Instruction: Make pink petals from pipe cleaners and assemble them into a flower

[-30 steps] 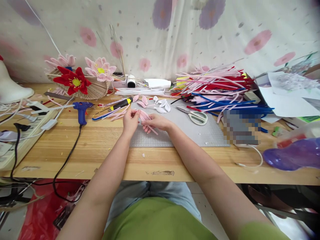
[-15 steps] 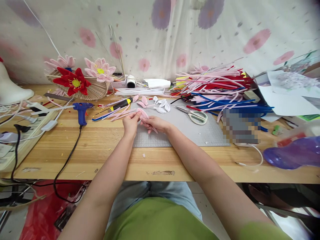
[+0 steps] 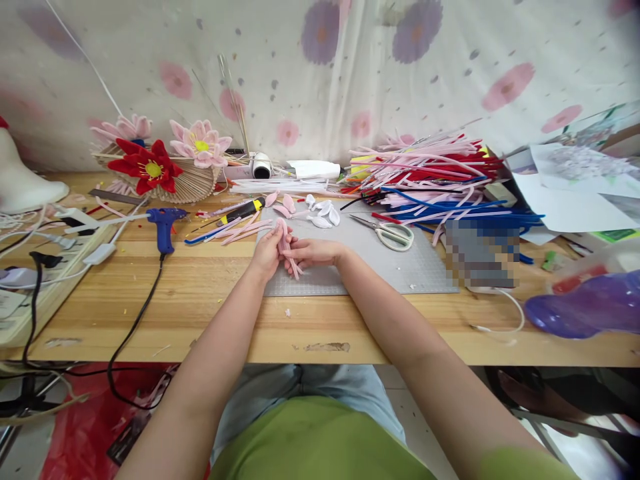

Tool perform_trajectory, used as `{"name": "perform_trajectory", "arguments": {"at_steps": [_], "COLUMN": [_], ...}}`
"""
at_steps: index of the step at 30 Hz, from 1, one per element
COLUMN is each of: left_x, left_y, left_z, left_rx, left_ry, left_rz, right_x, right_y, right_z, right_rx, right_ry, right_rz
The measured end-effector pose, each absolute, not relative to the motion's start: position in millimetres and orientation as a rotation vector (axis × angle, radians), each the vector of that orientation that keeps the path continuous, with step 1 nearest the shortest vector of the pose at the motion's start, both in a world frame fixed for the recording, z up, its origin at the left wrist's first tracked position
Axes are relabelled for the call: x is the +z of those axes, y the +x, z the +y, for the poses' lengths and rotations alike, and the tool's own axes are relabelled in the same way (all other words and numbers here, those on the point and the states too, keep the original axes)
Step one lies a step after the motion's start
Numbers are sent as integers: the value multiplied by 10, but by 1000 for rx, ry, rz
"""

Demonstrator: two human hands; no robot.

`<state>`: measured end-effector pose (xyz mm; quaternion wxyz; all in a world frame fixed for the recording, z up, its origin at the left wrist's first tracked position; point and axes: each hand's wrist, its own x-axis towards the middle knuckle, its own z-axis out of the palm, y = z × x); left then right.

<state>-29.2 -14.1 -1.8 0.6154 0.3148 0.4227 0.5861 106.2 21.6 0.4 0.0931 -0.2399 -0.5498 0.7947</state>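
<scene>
Over the left part of the grey cutting mat, both hands are closed on a looped bundle of pink pipe cleaners. My left hand grips its upper part, where the rounded loop shows. The fingers of my right hand pinch it lower down, and its loose ends hang below them. Just beyond the hands lie pink petals and white petals made of the same fuzzy stuff. Loose pink pipe cleaners lie left of my left hand. Scissors rest on the mat to the right.
A blue glue gun with a black cord stands at left, near a power strip. Finished fuzzy flowers sit behind it. A heap of coloured pipe cleaners fills the back right. At far right lies a purple object.
The pink bundle has turned more upright, its ends now pointing down. My left hand has shifted slightly right and lower around it, and my right hand has changed its grip.
</scene>
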Motion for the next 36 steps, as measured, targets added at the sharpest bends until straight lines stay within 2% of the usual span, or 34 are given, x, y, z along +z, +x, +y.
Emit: {"name": "perform_trajectory", "arguments": {"at_steps": [4,6,11,19,28,36], "left_x": [41,57,46,52,6,60], "left_y": [-346,-355,-336,-315,-211,-220], "left_z": [-170,-193,-223,-221,-235,-250], "left_rx": [1258,1082,944,866,1044,1029], "left_ry": [765,785,743,660,799,675], "left_rz": [901,863,739,829,1041,816], "right_x": [28,-14,-113,-105,-127,-127], "right_y": [1244,1242,1101,1093,1076,1088], "right_z": [368,401,370,374,359,325], "right_rx": [1808,1701,1898,1830,1876,1945], "right_ry": [-868,-821,-620,-697,-753,-644], "right_rz": [-1492,-1381,-1265,-1264,-1170,-1219]}}
